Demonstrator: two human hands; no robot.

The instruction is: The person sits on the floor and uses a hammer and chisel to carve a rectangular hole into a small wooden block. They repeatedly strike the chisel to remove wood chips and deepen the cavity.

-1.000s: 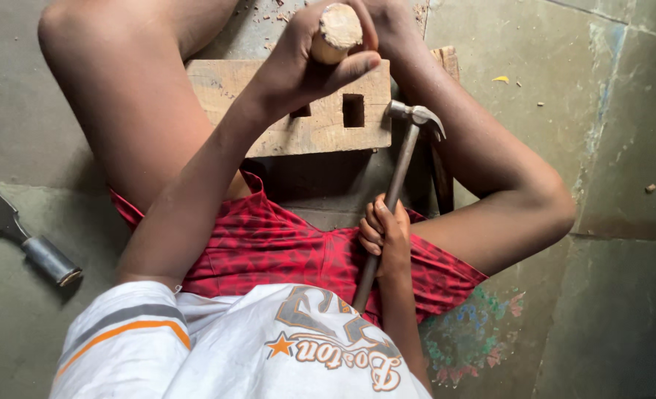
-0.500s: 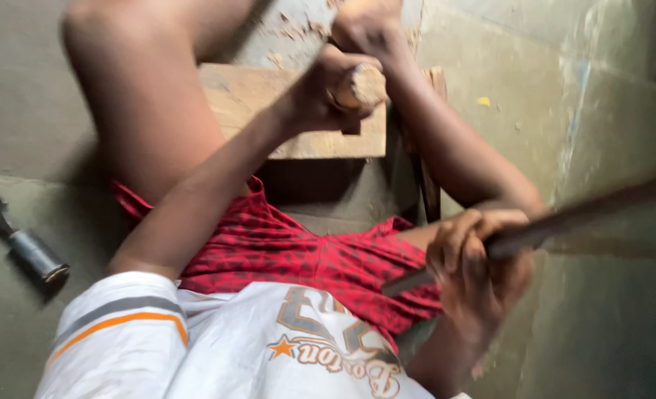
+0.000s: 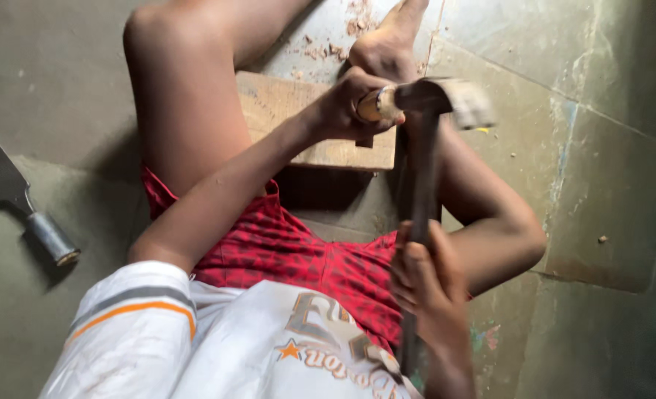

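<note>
In the head view the left hand (image 3: 346, 107) is clenched around a wooden chisel handle (image 3: 378, 105), standing it over the wooden block (image 3: 298, 118) braced between the legs, while the right hand (image 3: 420, 277) grips the hammer (image 3: 427, 148) (head blurred) meeting the handle's end; no containers show.

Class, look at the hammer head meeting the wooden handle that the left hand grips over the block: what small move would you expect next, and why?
Probably a short lift of the dark metal claw hammer for another strike. Its head sits against the pale round wooden handle end, which the left hand grips over the pale wooden block. The right hand holds the shaft low, and wood chips lie on the floor.
</note>
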